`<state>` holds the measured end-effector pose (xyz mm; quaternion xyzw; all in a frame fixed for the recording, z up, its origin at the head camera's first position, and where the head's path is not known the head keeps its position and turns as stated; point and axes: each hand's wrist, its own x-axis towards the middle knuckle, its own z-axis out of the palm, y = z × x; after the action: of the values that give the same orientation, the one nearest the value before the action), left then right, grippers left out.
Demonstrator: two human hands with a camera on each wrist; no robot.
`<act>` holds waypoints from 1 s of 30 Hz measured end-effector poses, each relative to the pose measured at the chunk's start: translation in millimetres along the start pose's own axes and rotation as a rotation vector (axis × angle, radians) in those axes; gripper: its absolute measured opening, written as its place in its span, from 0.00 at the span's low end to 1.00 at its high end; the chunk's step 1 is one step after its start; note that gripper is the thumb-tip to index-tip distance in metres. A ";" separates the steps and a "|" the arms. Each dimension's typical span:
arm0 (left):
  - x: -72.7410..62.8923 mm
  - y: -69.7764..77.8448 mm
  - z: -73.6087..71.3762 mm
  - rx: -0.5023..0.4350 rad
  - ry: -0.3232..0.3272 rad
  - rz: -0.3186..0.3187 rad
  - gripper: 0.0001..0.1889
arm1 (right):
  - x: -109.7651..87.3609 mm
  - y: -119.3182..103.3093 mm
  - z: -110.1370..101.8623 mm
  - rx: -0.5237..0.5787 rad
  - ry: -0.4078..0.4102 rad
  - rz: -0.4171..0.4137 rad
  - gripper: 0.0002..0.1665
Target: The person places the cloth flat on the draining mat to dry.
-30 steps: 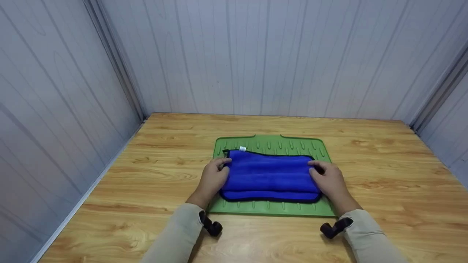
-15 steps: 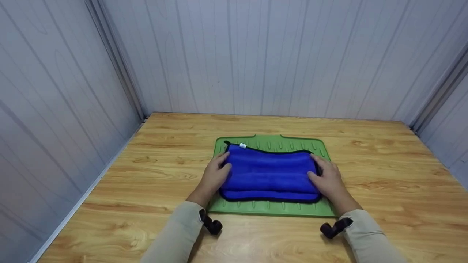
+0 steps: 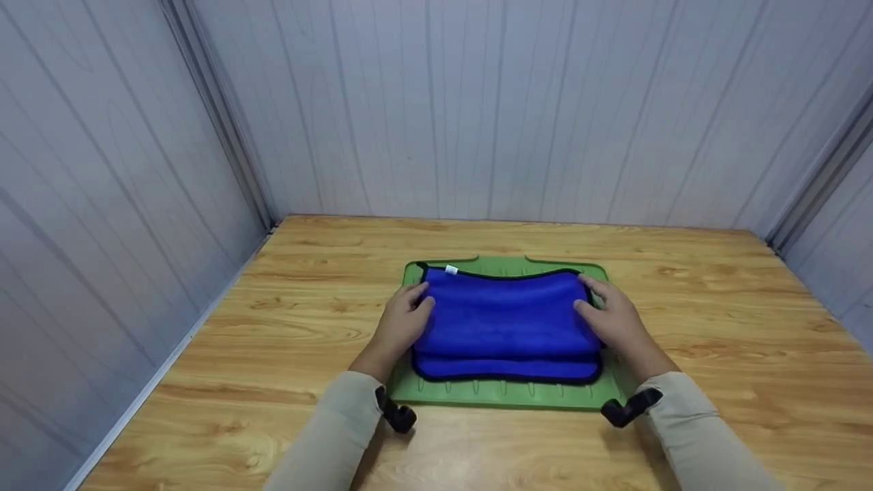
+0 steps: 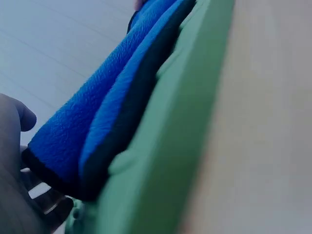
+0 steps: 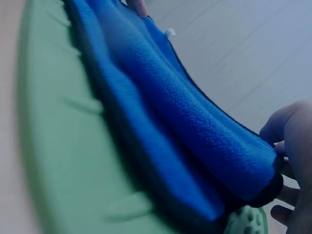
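A blue cloth (image 3: 505,314) with black edging and a small white tag lies folded over on a green ridged mat (image 3: 505,395). My left hand (image 3: 401,320) holds its left edge, thumb on top and the other fingers partly hidden under the cloth. At the right edge my right hand (image 3: 612,320) grips the cloth in the same way. The cloth's far part looks raised off the mat, while a lower layer shows along the near side. In the left wrist view the fold (image 4: 83,112) stands up, and in the right wrist view the cloth (image 5: 170,97) bulges between the hands.
The mat rests on a wood-grain table (image 3: 286,307). Pale panelled walls (image 3: 505,123) rise behind the table and at its sides. A black wrist mount (image 3: 399,414) sits on the left sleeve and another mount (image 3: 631,408) on the right one.
The cloth's far edge has moved up and away from me, covering more of the mat's back. Both hands keep to the side edges, and their fingers have shifted a little farther forward.
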<state>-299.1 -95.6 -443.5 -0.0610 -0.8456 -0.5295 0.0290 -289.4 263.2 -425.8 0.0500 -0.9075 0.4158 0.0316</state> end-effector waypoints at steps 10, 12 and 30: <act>34.8 6.5 3.4 0.102 -0.059 -0.096 0.28 | 37.1 5.3 -1.1 0.011 -0.127 0.142 0.38; 39.4 5.9 4.4 0.114 -0.068 -0.121 0.28 | 42.3 8.7 -0.3 -0.006 -0.148 0.143 0.38; 54.0 13.9 6.6 0.320 -0.089 -0.199 0.31 | 67.3 15.0 6.6 -0.298 -0.125 0.026 0.38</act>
<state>-350.6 -79.8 -427.9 0.0051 -0.9214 -0.3851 -0.0515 -358.1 263.6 -434.8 0.0589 -0.9599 0.2732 -0.0233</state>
